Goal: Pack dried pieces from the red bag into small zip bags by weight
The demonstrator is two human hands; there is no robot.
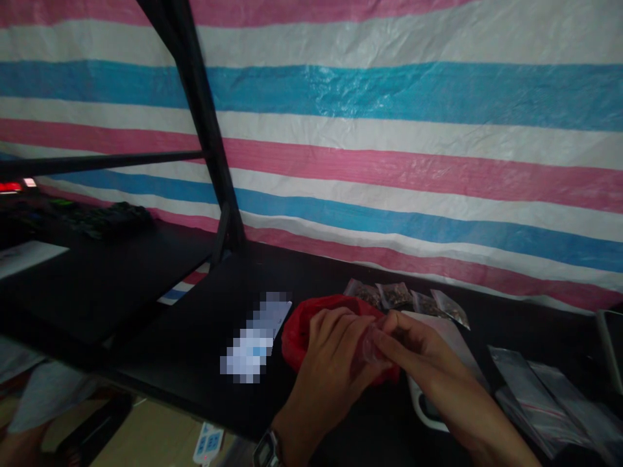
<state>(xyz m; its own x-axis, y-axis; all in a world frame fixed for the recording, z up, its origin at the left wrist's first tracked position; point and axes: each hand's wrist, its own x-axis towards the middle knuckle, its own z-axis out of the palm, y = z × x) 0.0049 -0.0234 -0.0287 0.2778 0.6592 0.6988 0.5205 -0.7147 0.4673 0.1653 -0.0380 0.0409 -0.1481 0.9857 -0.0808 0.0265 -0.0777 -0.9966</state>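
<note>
My left hand [331, 353], with a watch on the wrist, is closed around a small clear plastic bag [370, 344]. The fingers of my right hand [413, 340] pinch the same bag from the other side; what it contains is hidden. Both hands are over a red plastic bag [294, 331], which stands open on the black table [189, 350]. Under my right forearm lies a white kitchen scale [433, 421], partly covered. Several small zip bags [394, 295] filled with brown bits lie in a row behind it.
Flat clear zip bags [545, 395] lie at the right. Left of the red bag is a phone-like thing [256, 340], blurred out. A black frame post [204, 130] rises before a striped sheet [413, 149]. A power strip [208, 444] is below the table edge.
</note>
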